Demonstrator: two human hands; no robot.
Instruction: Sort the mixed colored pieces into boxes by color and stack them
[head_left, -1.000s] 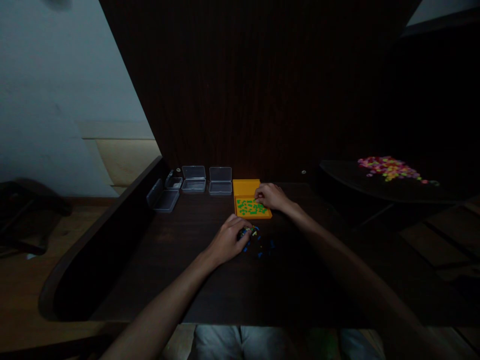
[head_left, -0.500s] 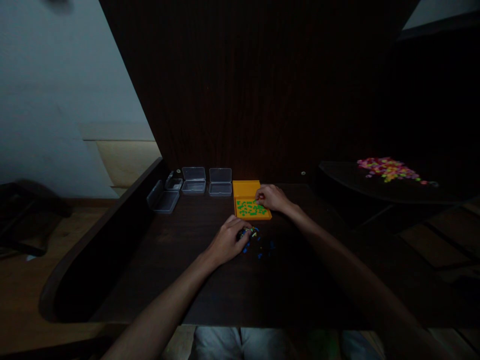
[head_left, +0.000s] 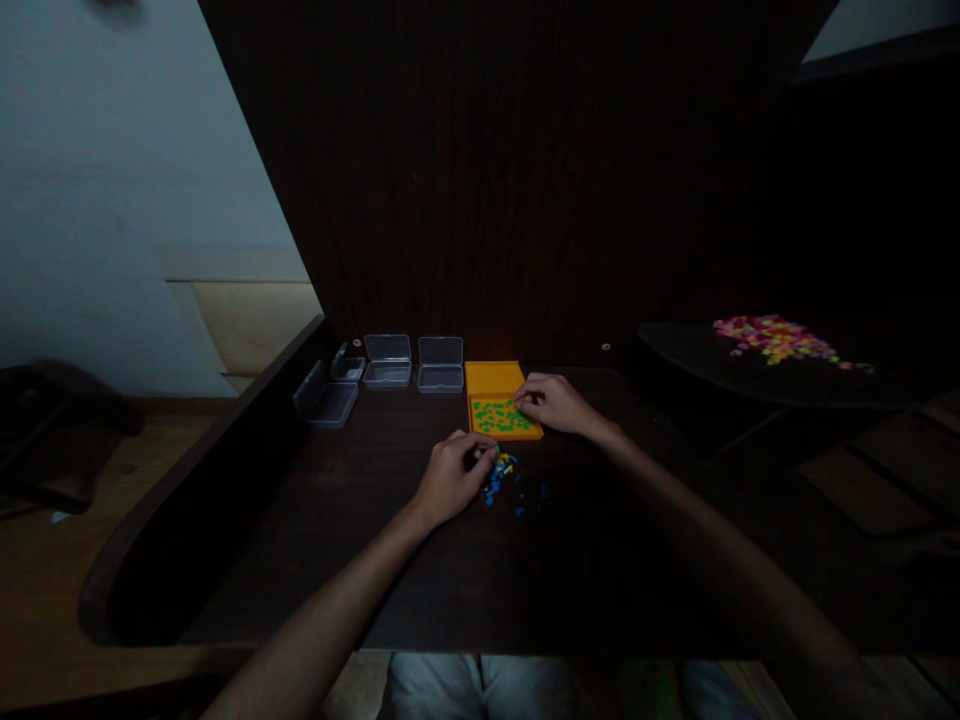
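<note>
Dark brown wooden desk fills most of the view; dark curved side surface at far right, bearing a loose heap of small pink, red and yellow pieces. Mid-desk, far side: hinged orange-yellow plastic box, lid laid back. Right hand over its right part, thumb and fingers drawn narrow; can't tell if a piece is pinched. Left hand just nearer and left, fingertips also narrow, at the pile's far-left edge (possible green bit there, too dim to tell if held). Four clear rectangular plastic boxes, lids up, stand left of the orange one. Small pile of blue and yellow plastic pieces on the desk, near side of the box; darker blue strays to its right. Smallest: tiny green plastic pieces spread inside the box. My judgement: handle singly with a light fingertip pinch, let go low over the tray, keep knuckles off loose pieces and avoid shading the pile.
</note>
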